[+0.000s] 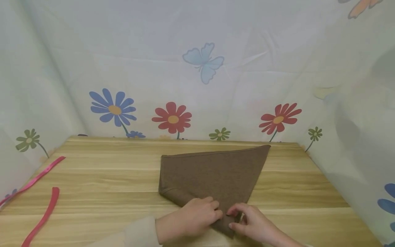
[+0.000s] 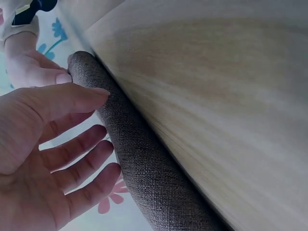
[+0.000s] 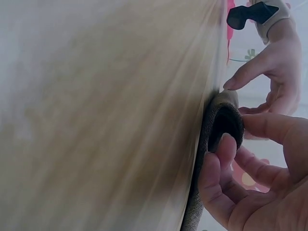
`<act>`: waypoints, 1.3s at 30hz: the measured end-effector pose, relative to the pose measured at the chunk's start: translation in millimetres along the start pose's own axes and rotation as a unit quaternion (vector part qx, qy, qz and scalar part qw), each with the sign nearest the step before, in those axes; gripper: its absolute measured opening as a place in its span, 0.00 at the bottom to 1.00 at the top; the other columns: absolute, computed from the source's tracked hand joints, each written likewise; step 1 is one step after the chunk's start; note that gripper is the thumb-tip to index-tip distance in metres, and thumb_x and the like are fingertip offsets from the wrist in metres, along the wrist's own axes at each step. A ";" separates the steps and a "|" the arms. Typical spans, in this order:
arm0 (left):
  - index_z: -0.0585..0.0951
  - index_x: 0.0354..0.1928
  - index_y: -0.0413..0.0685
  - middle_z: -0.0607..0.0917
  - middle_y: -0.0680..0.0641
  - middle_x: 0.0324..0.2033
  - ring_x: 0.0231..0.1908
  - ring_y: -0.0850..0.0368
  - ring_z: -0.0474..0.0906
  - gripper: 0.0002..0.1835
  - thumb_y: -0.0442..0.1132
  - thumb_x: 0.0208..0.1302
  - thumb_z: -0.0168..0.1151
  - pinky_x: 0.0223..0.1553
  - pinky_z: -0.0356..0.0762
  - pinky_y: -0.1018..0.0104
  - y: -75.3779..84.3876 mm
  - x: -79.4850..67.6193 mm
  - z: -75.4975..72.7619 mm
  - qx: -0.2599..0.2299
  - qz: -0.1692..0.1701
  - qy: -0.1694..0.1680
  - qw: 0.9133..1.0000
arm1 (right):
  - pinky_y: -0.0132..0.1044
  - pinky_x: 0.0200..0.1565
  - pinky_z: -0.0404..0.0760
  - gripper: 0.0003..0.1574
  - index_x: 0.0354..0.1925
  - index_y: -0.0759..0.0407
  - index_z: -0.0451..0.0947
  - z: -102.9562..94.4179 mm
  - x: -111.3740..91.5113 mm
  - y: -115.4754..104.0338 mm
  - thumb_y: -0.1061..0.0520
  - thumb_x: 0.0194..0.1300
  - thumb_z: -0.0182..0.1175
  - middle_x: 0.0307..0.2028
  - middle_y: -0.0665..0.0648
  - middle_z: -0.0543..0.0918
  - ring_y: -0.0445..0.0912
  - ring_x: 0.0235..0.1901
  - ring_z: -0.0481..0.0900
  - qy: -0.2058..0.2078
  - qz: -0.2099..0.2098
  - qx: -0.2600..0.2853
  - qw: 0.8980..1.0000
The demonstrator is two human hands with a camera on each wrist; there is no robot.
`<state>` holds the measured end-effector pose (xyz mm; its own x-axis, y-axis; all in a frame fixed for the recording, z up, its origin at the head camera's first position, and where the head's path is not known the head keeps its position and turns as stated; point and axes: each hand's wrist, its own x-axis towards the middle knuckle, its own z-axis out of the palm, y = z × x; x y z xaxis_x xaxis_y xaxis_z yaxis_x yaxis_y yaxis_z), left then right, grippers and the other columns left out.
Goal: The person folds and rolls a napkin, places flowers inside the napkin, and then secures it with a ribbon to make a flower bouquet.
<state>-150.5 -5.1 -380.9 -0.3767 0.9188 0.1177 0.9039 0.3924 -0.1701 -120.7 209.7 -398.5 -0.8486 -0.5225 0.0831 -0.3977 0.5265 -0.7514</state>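
A brown cloth (image 1: 213,171) lies on the wood-grain tabletop, its near left edge turned over into a roll (image 2: 139,149). My left hand (image 1: 195,216) holds this roll near its right end, thumb on one side and fingertips against the other. At the near right corner, my right hand (image 1: 253,223) pinches the roll's end between thumb and fingers. The right wrist view shows the hollow end of the roll (image 3: 221,103) beside the right fingertips. Both hands are close together, and they hide part of the cloth's near edge.
Two narrow pinkish-red strips, a shiny ribbon (image 1: 40,175) and a flatter band (image 1: 44,216), lie at the left of the wooden table (image 1: 108,175). A pale curtain (image 1: 145,61) printed with flowers and butterflies surrounds the table's back and sides.
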 end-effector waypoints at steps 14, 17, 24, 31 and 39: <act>0.77 0.41 0.58 0.79 0.57 0.34 0.29 0.66 0.69 0.09 0.43 0.58 0.60 0.23 0.66 0.76 0.8 7.1 1.9 0.033 -0.005 -0.026 0.999 | 0.29 0.21 0.72 0.31 0.45 0.61 0.71 5.0 1.8 -4.8 0.54 0.44 0.71 0.41 0.56 0.75 0.32 0.18 0.68 -0.023 0.036 -0.024 0.999; 0.77 0.42 0.58 0.80 0.58 0.34 0.28 0.66 0.70 0.10 0.42 0.56 0.61 0.23 0.66 0.77 -0.7 9.1 2.8 0.024 -0.005 -0.028 0.999 | 0.28 0.21 0.72 0.32 0.46 0.60 0.70 5.4 2.4 -4.4 0.54 0.43 0.72 0.42 0.56 0.74 0.32 0.19 0.68 -0.024 0.033 -0.037 0.998; 0.78 0.40 0.56 0.80 0.58 0.28 0.26 0.67 0.73 0.12 0.37 0.52 0.64 0.23 0.68 0.77 -5.4 13.8 3.2 0.001 0.000 -0.018 1.000 | 0.27 0.22 0.72 0.31 0.47 0.62 0.72 4.4 2.9 -3.2 0.57 0.43 0.71 0.41 0.55 0.74 0.30 0.20 0.67 -0.012 0.019 -0.062 0.998; 0.78 0.39 0.55 0.81 0.59 0.28 0.24 0.70 0.72 0.19 0.29 0.42 0.65 0.24 0.71 0.76 -16.2 21.9 2.8 -0.101 -0.020 -0.056 0.993 | 0.28 0.21 0.73 0.28 0.46 0.67 0.73 -1.0 3.6 0.5 0.57 0.48 0.68 0.41 0.59 0.77 0.31 0.19 0.69 -0.004 0.010 -0.044 0.999; 0.79 0.42 0.56 0.81 0.59 0.28 0.24 0.69 0.70 0.22 0.30 0.41 0.64 0.24 0.70 0.74 -25.8 28.9 -2.0 -0.135 -0.037 -0.067 0.988 | 0.25 0.15 0.68 0.27 0.50 0.70 0.70 -9.6 6.7 9.2 0.56 0.55 0.63 0.11 0.47 0.71 0.33 0.11 0.67 -0.036 0.070 0.043 0.996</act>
<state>-184.3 11.2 -371.2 -0.4501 0.8929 -0.0134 0.8876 0.4489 0.1031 -133.4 217.4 -398.6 -0.8653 -0.4962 -0.0711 -0.2429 0.5391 -0.8065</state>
